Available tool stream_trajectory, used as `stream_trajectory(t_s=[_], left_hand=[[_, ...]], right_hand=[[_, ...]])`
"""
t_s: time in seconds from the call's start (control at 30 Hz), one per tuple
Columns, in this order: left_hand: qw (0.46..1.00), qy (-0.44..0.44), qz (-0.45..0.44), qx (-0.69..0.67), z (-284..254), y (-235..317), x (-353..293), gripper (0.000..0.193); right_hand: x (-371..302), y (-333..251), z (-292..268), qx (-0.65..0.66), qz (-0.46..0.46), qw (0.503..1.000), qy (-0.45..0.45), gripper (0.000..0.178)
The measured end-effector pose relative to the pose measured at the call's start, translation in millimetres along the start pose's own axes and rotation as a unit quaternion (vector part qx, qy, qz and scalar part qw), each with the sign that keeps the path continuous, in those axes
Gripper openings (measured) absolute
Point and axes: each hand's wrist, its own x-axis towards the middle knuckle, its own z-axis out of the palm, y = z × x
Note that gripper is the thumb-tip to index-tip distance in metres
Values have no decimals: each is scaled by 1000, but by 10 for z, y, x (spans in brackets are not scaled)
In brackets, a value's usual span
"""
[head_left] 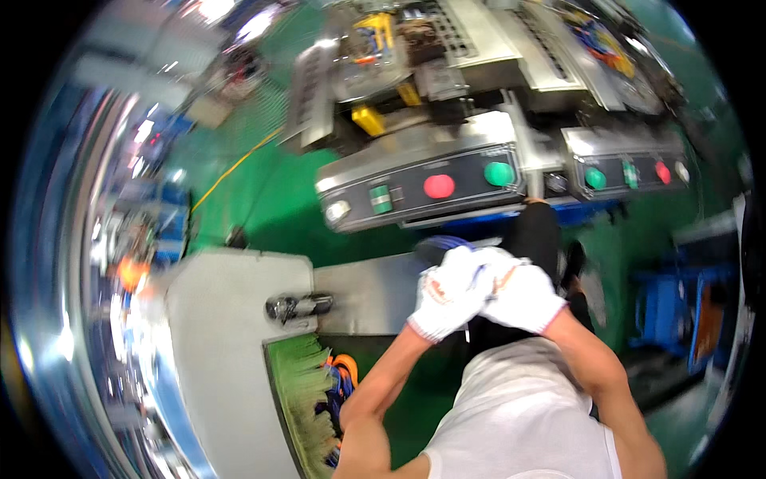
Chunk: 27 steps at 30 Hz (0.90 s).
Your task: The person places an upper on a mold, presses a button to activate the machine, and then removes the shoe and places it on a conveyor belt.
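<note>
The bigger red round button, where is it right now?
In the head view, the bigger red round button sits above the white-gloved left hand, on the left black-faced silver control panel, between a green rectangular switch and a green round button.

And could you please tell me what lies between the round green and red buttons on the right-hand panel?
In the head view, a green rectangular switch.

Glossy green floor (295, 231); thin yellow line (235, 170) running across it at left. Blue metal frame (658, 307) standing at right. Bright white glare (259, 22), upper left; far left side blurred.
</note>
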Motion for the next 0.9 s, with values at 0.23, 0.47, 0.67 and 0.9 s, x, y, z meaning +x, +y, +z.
stream_trajectory(t_s=[0.23,0.47,0.67,0.9], left_hand=[[952,-205,227,-26,319,1230,1223,31],[953,46,299,-7,595,1684,2985,60],[995,5,25,-94,1418,1174,4809,78],[997,70,24,-24,2270,221,6299,55]], right_hand=[[-1017,394,-954,58,191,969,144,48],[-2052,886,-932,587,261,636,427,79],[-2373,1238,-778,655,286,508,481,90],[-2397,1761,-944,558,391,525,510,78]])
